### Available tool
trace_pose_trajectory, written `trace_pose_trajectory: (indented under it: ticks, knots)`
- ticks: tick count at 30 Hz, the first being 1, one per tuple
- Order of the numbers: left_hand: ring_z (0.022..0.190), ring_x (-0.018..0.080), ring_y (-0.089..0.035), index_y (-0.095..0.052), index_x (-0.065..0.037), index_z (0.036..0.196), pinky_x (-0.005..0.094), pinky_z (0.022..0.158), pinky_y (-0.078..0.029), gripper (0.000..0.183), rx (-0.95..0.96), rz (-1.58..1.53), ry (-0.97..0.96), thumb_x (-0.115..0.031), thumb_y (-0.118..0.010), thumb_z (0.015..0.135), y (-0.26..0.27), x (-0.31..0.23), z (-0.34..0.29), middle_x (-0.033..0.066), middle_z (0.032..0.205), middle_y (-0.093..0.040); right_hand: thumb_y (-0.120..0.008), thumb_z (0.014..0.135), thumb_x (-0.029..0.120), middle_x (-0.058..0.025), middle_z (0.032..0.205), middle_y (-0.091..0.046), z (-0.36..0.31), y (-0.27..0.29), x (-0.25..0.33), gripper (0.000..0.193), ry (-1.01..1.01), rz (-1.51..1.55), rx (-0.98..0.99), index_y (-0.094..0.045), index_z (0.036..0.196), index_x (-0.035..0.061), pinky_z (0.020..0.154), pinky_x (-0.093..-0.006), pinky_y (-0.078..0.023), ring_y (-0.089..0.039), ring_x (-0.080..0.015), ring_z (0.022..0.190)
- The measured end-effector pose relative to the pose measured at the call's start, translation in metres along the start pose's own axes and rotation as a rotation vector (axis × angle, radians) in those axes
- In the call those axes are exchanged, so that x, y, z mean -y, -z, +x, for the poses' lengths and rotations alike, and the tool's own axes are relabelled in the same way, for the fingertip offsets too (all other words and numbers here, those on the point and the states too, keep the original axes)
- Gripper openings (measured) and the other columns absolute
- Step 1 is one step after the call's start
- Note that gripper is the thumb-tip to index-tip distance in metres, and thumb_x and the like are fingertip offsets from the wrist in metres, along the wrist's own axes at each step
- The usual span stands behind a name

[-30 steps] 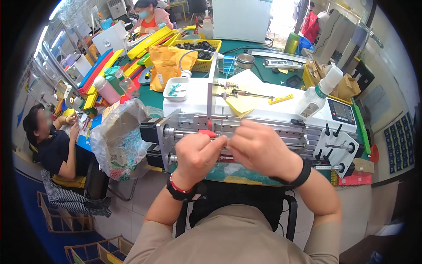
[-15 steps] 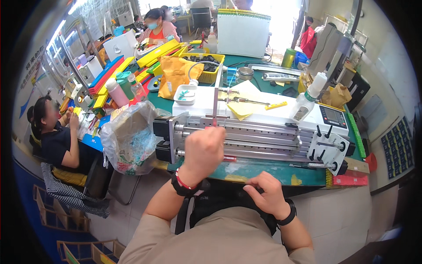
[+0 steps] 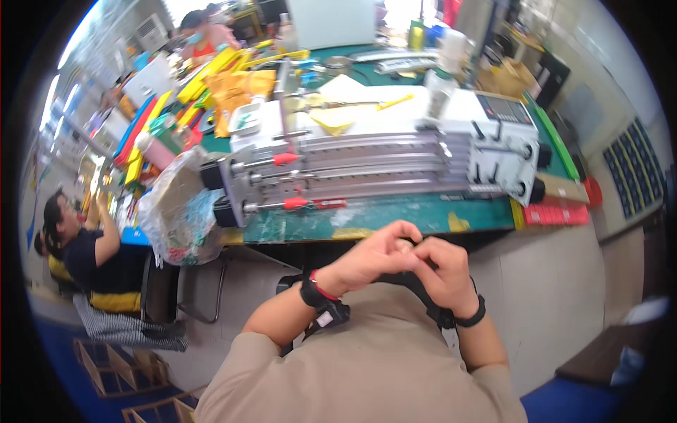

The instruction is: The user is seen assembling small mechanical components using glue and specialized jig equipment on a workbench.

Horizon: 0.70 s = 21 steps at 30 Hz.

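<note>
We see a long metal machine (image 3: pixel 374 163) lying lengthwise on a green counter (image 3: pixel 409 220), just beyond the person. Near its left end, two red tips (image 3: pixel 285 159) sit on rods, one towards the back and one near the front edge. Black motors (image 3: pixel 224 211) close off that end; a white plate (image 3: pixel 486 158) with black pegs stands at the other.

We judge the machine heavy and stiff, best held by its solid end plates rather than by its smooth, probably slippery rods. The red tips look light, small enough to pinch by their sides.

Both hands are off the machine, meeting in front of the person's body. The left hand (image 3: pixel 375 258) has its fingers curled loosely towards the right hand (image 3: pixel 449 275), whose fingers are bent inward. The fingertips come together, but blur and overlap mean we cannot tell whether anything small is pinched there.

Left of the machine hangs a clear plastic bag (image 3: pixel 151 224) with bluish scraps inside. Behind the rails we find yellow paper (image 3: pixel 333 125), a small white tray (image 3: pixel 245 120), an orange envelope (image 3: pixel 240 86) and a white bottle (image 3: pixel 441 95). A red block (image 3: pixel 553 213) lies at the counter's right front corner. Further left, a co-worker (image 3: pixel 88 247) in a dark top sits with raised hands.
</note>
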<state>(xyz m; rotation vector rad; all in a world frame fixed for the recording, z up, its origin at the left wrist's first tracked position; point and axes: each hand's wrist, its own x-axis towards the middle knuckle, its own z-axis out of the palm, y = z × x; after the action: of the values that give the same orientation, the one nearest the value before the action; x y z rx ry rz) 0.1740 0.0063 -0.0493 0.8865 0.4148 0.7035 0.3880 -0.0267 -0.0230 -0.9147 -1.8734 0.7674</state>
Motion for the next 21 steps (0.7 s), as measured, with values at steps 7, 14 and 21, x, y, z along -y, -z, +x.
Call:
trace_pose_trajectory:
  ticks: [7,14,21]
  knots:
    - [0.090,0.0104,-0.051,-0.048,-0.005,0.151,0.0258,0.077,-0.042,0.071,0.053,-0.054,-0.050,-0.055,-0.072,0.107,-0.002,-0.015,0.005,-0.0007,0.099,-0.056,-0.077,0.105,0.011,-0.0053,0.087,-0.073,-0.009,0.017,-0.009,0.014,-0.150,0.313,-0.200,-0.074,0.100,-0.0018,0.067,-0.0278,-0.052,-0.063,-0.0099,0.074]
    - [0.099,0.0134,-0.059,-0.048,-0.003,0.155,0.0272,0.085,-0.049,0.069,0.008,0.144,-0.104,-0.049,-0.070,0.109,-0.005,-0.012,-0.010,0.0063,0.115,-0.064,-0.079,0.107,0.014,-0.0001,0.105,-0.075,-0.080,0.145,-0.042,0.016,-0.263,-0.116,-1.097,-0.077,0.117,0.0027,0.084,-0.0265,-0.055,-0.066,-0.0086,0.093]
    - [0.107,0.0079,-0.063,-0.066,-0.002,0.139,0.0282,0.098,-0.053,0.036,0.097,0.372,0.106,-0.025,-0.072,0.112,0.011,0.011,-0.017,0.0000,0.116,-0.068,-0.087,0.099,0.033,-0.0233,0.129,-0.076,-0.188,0.267,0.010,0.070,-0.238,-1.733,-1.437,-0.059,0.153,-0.0038,0.102,-0.0493,-0.058,-0.074,-0.0357,0.114]
